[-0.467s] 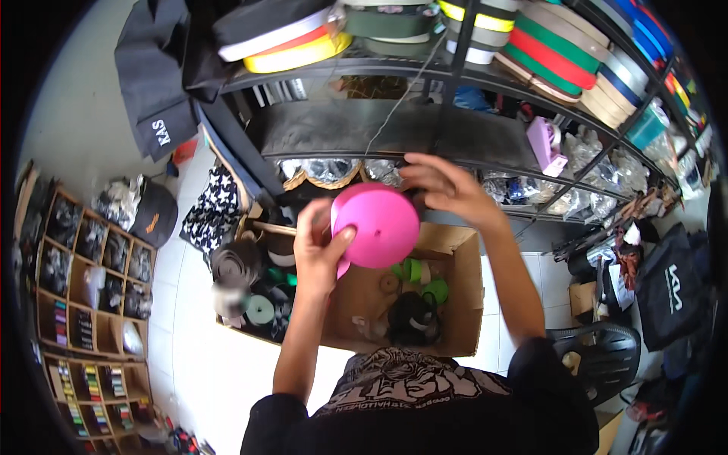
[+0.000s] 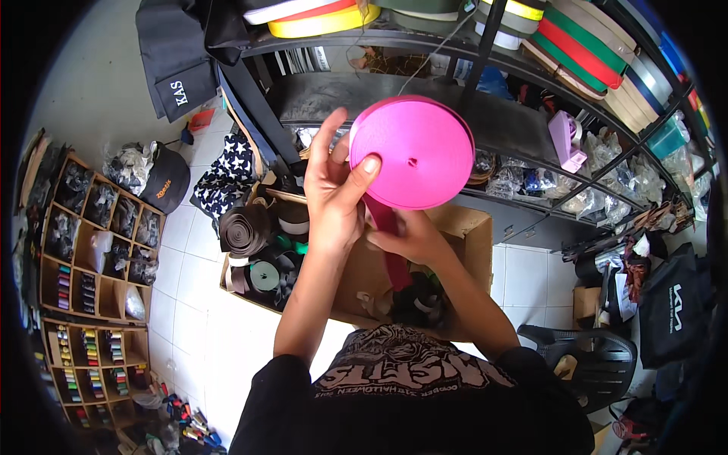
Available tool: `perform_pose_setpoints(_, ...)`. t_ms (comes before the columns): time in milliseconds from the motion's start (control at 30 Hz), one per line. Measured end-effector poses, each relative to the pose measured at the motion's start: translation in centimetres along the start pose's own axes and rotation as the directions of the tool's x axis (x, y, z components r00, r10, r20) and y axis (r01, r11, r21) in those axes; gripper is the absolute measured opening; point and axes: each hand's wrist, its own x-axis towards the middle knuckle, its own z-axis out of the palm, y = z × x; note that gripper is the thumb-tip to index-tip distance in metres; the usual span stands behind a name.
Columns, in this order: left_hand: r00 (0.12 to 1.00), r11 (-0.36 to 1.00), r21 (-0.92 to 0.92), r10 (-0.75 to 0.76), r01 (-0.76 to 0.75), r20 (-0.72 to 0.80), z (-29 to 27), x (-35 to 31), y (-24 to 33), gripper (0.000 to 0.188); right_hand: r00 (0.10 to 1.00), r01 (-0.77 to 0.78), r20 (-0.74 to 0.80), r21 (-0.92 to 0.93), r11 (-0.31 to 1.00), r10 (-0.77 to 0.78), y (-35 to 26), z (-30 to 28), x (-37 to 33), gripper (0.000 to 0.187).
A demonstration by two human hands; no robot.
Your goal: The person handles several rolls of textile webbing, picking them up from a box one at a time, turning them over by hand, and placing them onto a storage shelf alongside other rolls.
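A flat pink roll of webbing tape (image 2: 417, 155) is held up in front of me with its round face showing. My left hand (image 2: 335, 193) grips its left edge, thumb on the face and the other fingers behind. Below the roll, my right hand (image 2: 409, 236) is closed around the darker pink loose end (image 2: 396, 269), which hangs down from the roll. Some of the right fingers are hidden behind the strip. Both hands are over an open cardboard box (image 2: 474, 227), where a grey-brown coiled roll (image 2: 245, 230) and a pale green roll (image 2: 264, 276) lie to the left.
A black metal shelf (image 2: 341, 98) with coloured webbing rolls (image 2: 584, 53) stands ahead. Wooden cubbies (image 2: 91, 250) with thread spools are at the left. A black plastic chair (image 2: 599, 356) and a black bag (image 2: 671, 311) are at the right. White tiles (image 2: 523, 277) cover the floor.
The pink roll has moved up and to the right in my left hand. My right hand has come down from the roll's upper right and taken hold of its loose end, now hanging below.
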Motion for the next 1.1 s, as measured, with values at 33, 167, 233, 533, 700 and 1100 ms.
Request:
perform_pose_setpoints(33,1.000,1.000,0.003,0.007,-0.007,0.000,-0.2,0.1,0.2,0.067,1.000,0.005,-0.008,-0.105,0.994,-0.006,-0.4,-0.3,-0.5,0.068)
perform_pose_setpoints(167,0.999,0.999,-0.022,0.031,-0.030,0.021,-0.9,-0.3,0.6,0.070,0.997,-0.065,0.016,-0.299,0.952,0.073,-3.0,-0.3,-1.5,0.062)
perform_pose_setpoints(233,1.000,0.999,-0.041,0.028,-0.027,0.014,-0.7,-0.6,0.3,0.072,0.992,-0.104,0.020,-0.386,0.917,0.121,-2.7,0.3,-2.1,0.059)
perform_pose_setpoints(533,0.997,0.998,-0.057,-0.025,0.029,0.069,-1.7,-2.3,0.6,0.075,0.977,0.135,-0.132,-0.226,0.965,-0.167,-5.8,-5.3,-2.2,0.072)
perform_pose_setpoints(700,0.976,0.993,0.109,-0.068,0.046,0.209,-2.7,-2.8,2.0,0.072,0.994,0.034,-0.098,-0.135,0.990,-0.047,-7.9,-6.6,-2.7,0.072)
perform_pose_setpoints(1100,0.875,0.835,0.534,-0.350,0.130,0.334,0.7,-0.1,4.1,0.044,0.992,0.083,0.123,-0.408,0.909,-0.035,-12.2,-9.2,-1.4,0.071)
